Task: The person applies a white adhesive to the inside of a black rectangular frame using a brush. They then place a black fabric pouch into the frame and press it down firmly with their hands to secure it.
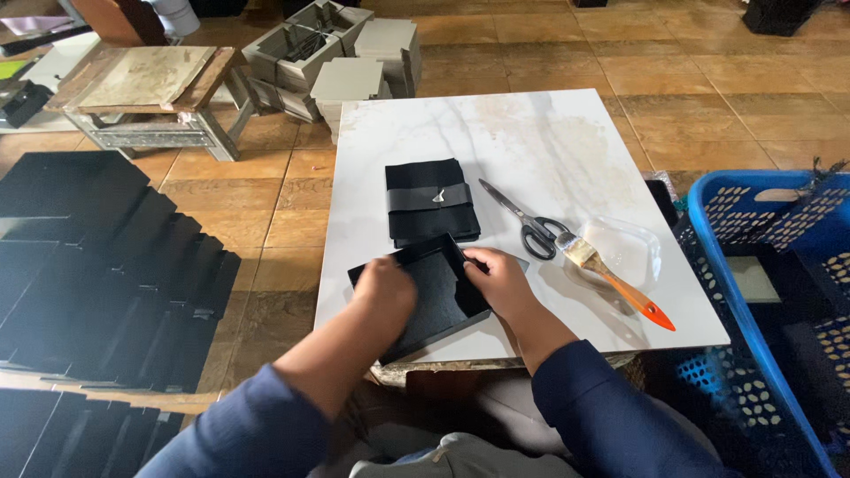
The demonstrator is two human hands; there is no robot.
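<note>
**Pressing the black tray, lining still in hand**

Watching from afar, I am seeing both hands working on the black tray (434, 296) at the slab's (531, 142) six o'clock edge. My left hand (386, 288) is lying flat and pressing down inside it, grasping nothing; my right hand (498, 281) is pinching the tray's right wall. I judge the tray is being shaped or lined, not finished. A banded black stack (431, 202) is waiting at twelve o'clock of the tray. Scissors (522, 219), brush (611, 281) and a clear dish (630, 248) are lying at two to three o'clock, near but not crowding the right hand. A blue crate (753, 292) is standing farther at three o'clock; black sheets (97, 265) are covering the floor at nine.
</note>
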